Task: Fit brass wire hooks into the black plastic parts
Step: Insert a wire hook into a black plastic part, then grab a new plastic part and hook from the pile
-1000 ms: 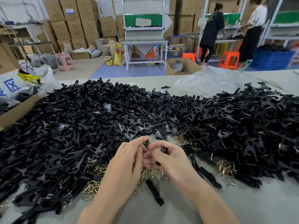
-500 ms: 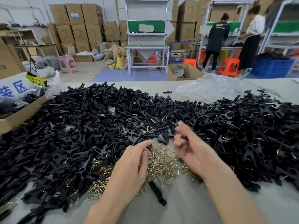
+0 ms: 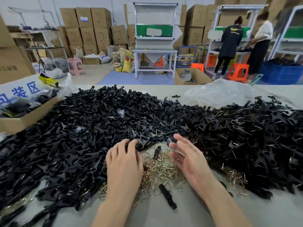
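Brass hooks [image 3: 161,167] lie piled on the table [image 3: 213,215] between your hands, ringed by the heap of black parts [image 3: 82,128]. Your right hand [image 3: 188,158] hovers spread, holding nothing. Your left hand [image 3: 124,163] sets its fingertips on the heap's edge; whether they pinch a part cannot be told.

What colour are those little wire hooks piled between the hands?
The little wire hooks are shiny brass-gold; head view.
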### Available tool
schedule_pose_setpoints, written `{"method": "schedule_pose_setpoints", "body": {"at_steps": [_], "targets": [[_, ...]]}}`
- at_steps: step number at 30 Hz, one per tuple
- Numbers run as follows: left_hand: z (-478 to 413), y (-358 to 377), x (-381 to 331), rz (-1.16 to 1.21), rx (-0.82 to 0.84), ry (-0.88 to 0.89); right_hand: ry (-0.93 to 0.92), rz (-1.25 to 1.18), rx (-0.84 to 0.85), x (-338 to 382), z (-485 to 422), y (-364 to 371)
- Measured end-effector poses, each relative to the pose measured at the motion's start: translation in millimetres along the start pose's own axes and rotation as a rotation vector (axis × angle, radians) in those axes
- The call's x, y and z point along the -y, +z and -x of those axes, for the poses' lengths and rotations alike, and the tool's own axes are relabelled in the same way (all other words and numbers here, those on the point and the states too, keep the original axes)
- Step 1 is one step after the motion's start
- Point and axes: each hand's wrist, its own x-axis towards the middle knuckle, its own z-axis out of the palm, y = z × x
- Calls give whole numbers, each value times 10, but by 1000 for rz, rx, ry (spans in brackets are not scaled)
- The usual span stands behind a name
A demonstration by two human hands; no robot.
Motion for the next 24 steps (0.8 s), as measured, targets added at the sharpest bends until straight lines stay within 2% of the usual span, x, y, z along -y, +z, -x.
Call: {"method": "schedule_pose_setpoints", "body": {"at_steps": [3, 5, 17, 21, 24], "targets": [[-99, -14, 124, -78, 111, -118, -45, 104, 54, -76, -16, 21], [-139, -2, 163, -91, 120, -117, -47, 113, 73, -59, -3, 22], [-168, -18, 190, -96, 47, -33, -49, 119, 102, -52, -11, 5], [-163, -32, 164, -39, -42, 31, -100, 240, 116, -72, 6, 22], [-179, -34, 162, -7, -38, 13, -128, 339, 133, -82, 28, 47]]}}
